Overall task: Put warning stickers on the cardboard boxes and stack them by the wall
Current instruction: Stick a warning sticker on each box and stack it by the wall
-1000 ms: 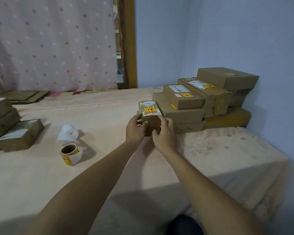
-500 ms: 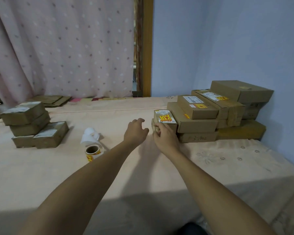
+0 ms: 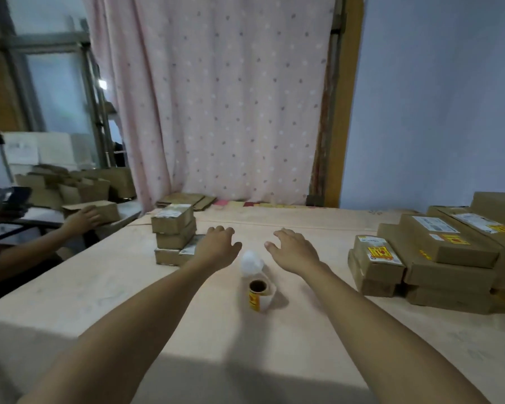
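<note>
Now left hand (image 3: 216, 246), right hand (image 3: 295, 252): fingers (image 3: 285, 233) spread, empty; sticker roll (image 3: 260, 293) on side, core facing camera.

The cloth-covered table (image 3: 123, 290) carries cardboard boxes (image 3: 446, 252) and a sticker roll (image 3: 259, 295).

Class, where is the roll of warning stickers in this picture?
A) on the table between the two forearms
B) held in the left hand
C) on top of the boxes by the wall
A: the sticker roll lies on the table between the forearms; the left hand and the right hand are open and hold nothing.
</note>
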